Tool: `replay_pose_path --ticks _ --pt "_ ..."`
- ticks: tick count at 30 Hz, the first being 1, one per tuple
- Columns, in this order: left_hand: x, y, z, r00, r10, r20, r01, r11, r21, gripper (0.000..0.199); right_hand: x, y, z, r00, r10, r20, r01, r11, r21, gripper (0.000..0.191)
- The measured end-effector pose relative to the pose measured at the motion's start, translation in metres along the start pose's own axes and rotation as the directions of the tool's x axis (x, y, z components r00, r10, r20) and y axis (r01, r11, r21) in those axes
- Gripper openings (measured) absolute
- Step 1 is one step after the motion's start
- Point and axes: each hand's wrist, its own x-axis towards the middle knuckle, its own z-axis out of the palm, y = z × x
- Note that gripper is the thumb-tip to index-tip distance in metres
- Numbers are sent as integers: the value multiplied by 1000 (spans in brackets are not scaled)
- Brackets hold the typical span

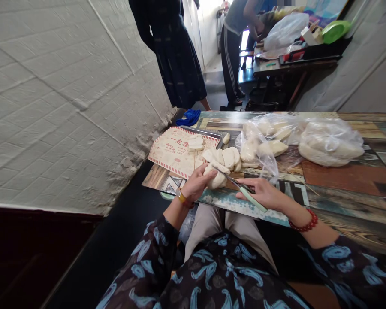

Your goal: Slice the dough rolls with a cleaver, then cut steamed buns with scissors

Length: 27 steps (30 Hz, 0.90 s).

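Observation:
My left hand is closed around a white doughy bun near the front edge of the table. In my right hand are scissors with pale green handles. Their dark blades reach left onto the bun's upper side, and their tips are hard to make out. Just beyond my hands lie several thick white slices in a leaning row. Another sliced white piece rests on a printed paper sheet with a red striped border, which lies over a metal tray.
Clear plastic bags hold more white buns on the right of the patterned table. A blue cloth lies at the far left corner. Close on the left is a white wall. Two people stand beyond, near a cluttered table.

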Motion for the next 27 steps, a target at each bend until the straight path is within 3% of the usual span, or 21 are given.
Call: replay_pose_path --ticks 13,17,27 --pt "2 1 -7 998 -20 66 17 999 45 49 15 -17 -9 992 94 83 -80 984 -160 57" --pt "3 3 -9 996 -25 80 20 998 66 47 22 -19 -8 990 80 113 -63 987 -145 51" --pt "10 1 -14 994 -41 97 34 997 76 44 20 6 1 999 20 43 -20 1000 3 48"
